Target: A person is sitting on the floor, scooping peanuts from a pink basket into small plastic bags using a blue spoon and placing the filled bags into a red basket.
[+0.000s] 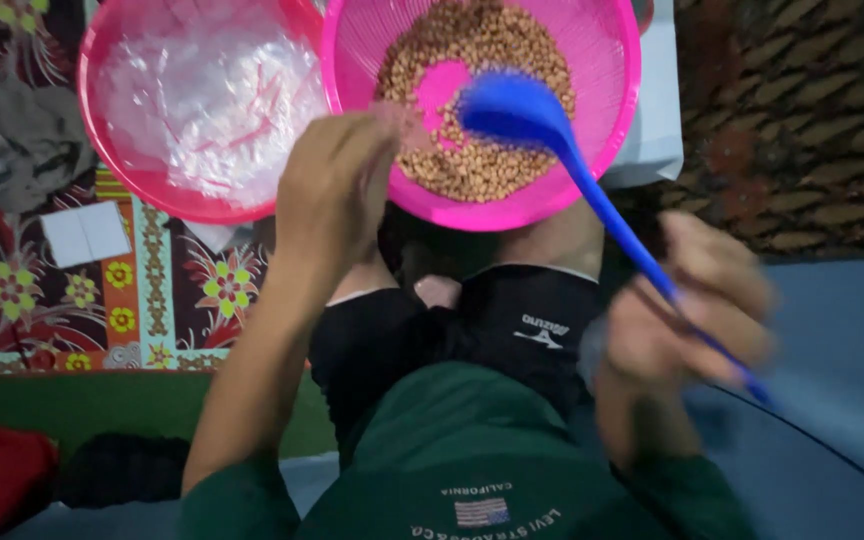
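there, blue spoon (527,110) over nuts (472,165)

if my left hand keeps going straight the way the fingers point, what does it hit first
Most likely the near rim of the round pink plastic strainer basket holding brown beans. The left hand points up-frame, fingertips already at that rim. Depth is unclear, so it may pass just above the rim and land on the beans.

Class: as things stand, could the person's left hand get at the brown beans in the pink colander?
Probably yes. The left hand rests at the pink colander's near rim, beside the beans, with nothing between; the blue spoon hovers farther right.
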